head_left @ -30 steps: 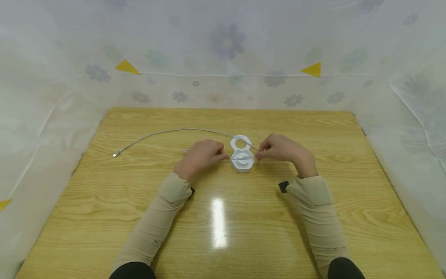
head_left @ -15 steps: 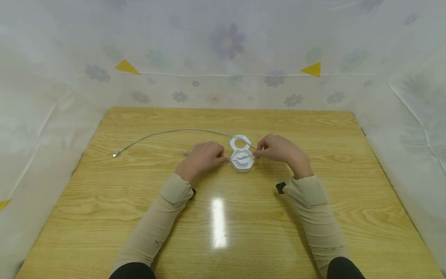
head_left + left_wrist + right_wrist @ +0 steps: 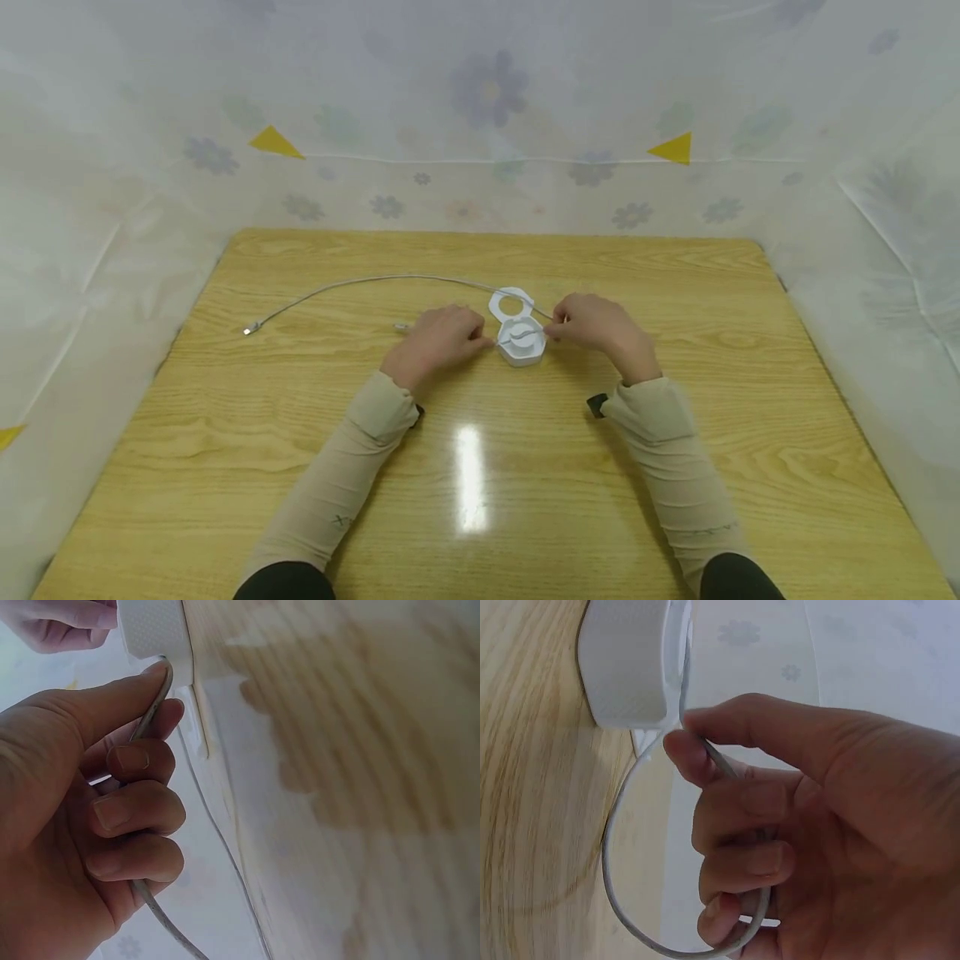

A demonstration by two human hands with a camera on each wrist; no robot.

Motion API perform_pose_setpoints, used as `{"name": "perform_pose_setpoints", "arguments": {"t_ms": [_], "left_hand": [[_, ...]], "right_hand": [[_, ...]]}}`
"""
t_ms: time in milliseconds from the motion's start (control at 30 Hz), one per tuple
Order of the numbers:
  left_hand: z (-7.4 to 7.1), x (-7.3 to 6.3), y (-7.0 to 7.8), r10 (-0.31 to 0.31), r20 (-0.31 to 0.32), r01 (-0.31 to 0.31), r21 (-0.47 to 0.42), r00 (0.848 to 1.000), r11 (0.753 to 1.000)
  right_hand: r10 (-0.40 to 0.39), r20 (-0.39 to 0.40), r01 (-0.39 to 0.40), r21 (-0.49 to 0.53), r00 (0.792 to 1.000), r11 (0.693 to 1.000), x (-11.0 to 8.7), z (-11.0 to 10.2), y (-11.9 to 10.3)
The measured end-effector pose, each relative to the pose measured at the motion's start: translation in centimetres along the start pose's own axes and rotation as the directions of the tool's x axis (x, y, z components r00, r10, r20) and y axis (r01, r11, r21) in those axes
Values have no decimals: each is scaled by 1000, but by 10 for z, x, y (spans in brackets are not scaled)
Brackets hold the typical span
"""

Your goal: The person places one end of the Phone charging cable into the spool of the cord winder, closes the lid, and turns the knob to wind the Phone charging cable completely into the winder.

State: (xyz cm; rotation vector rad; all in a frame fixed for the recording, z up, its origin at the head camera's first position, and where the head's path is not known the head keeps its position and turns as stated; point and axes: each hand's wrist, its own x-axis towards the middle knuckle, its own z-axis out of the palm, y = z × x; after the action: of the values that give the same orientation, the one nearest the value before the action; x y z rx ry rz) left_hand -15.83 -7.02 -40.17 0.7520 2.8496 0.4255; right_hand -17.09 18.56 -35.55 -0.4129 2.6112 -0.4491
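A white hexagonal cable winder case (image 3: pixel 522 360) sits on the table, its lid (image 3: pixel 497 308) folded back with a round hole in it. A light grey charging cable (image 3: pixel 408 276) crosses the round middle of the case in a slight S-bend. My left hand (image 3: pixel 438 337) pinches the cable at the case's left edge, its other fingers curled round the strand in the left wrist view. At the right edge my right hand (image 3: pixel 598 323) pinches it between thumb and forefinger. In the right wrist view a cable loop (image 3: pixel 606 855) hangs from that hand beside the case wall (image 3: pixel 626 675).
The cable's long run arcs left over the lid to a metal-tipped plug (image 3: pixel 252 328). Another cable end (image 3: pixel 401 327) pokes out just left of my left hand. The wooden table (image 3: pixel 300 467) meets a flowered white curtain (image 3: pixel 487 187) at the back.
My right hand has shifted slightly left, toward the case. The cable across the case has gone from nearly straight to bent. The lid has turned a little left.
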Motion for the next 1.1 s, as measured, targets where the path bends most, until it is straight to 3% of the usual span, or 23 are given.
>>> {"name": "perform_pose_setpoints", "arguments": {"t_ms": [133, 467, 867, 1100], "left_hand": [[-1, 0, 1, -6, 0, 6, -6, 1000, 1000], [0, 2, 4, -27, 27, 27, -9, 999, 1000], [-1, 5, 5, 2, 24, -2, 3, 1000, 1000], [-2, 7, 7, 4, 27, -4, 2, 1000, 1000]], "right_hand": [[8, -18, -8, -23, 1000, 1000, 1, 1, -5], [-2, -60, 6, 64, 998, 998, 3, 3, 0], [-21, -115, 17, -38, 993, 999, 3, 11, -15], [5, -130, -7, -17, 991, 1000, 6, 14, -17]]}}
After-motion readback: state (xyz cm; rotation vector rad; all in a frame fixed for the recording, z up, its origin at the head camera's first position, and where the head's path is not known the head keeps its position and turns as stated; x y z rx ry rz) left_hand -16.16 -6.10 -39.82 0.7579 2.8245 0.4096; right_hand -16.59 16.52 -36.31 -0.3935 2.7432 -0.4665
